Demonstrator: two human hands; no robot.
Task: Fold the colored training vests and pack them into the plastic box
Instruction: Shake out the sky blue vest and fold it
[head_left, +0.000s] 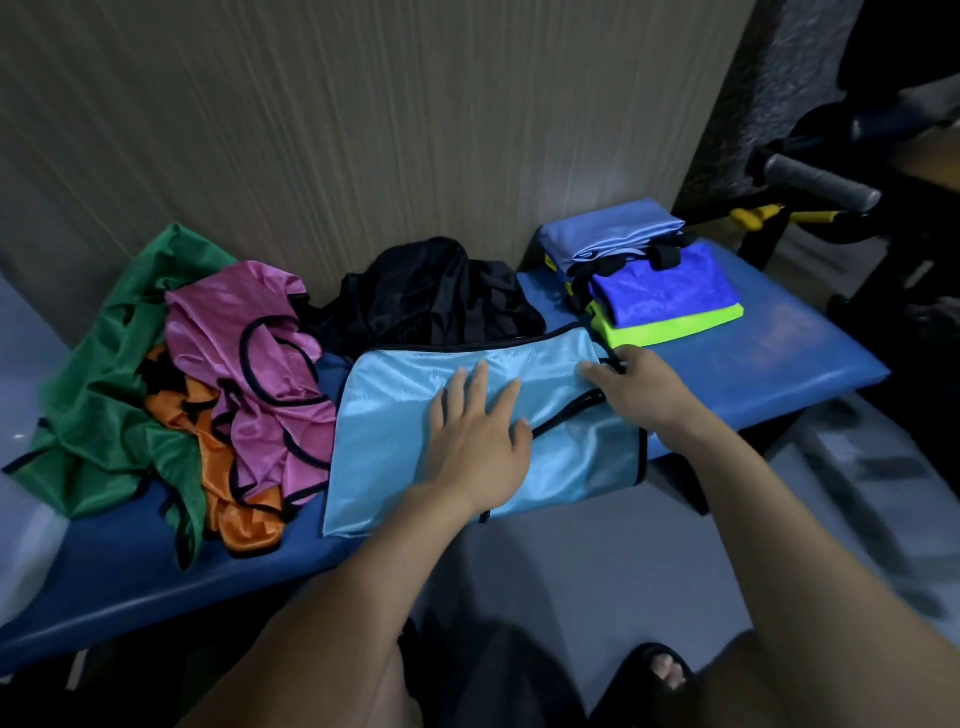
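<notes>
- Light blue vest (415, 384) lies spread on the blue counter (779, 353), centre of the scene, long axis running left-right and tilted a little far at the right end.
- Left hand (478, 441) lies flat on the vest's middle, fingers straight and spread, pressing the cloth down. Holds nothing.
- Right hand (639, 389) is at the vest's right end, on the black-trimmed strap and armhole edge. Fingers look curled round the trim, but the fingertips are partly hidden, so a pinch is my best read, not certain.
- Key relation: the free end is to the right of the pinning hand, under the right hand. A fold would go right-to-left over the left hand's line, so the right hand is the one placed to carry it.
- Folded stack (654, 291) (pale blue, royal blue, neon green) sits just beyond the right hand, far right on the counter, apart from the vest.
- Unfolded pile at left: green vest (104, 374), pink vest (260, 353), orange vest (234, 493), with black vests (431, 291) on the far side.
- Plastic box: not clearly in view.
</notes>
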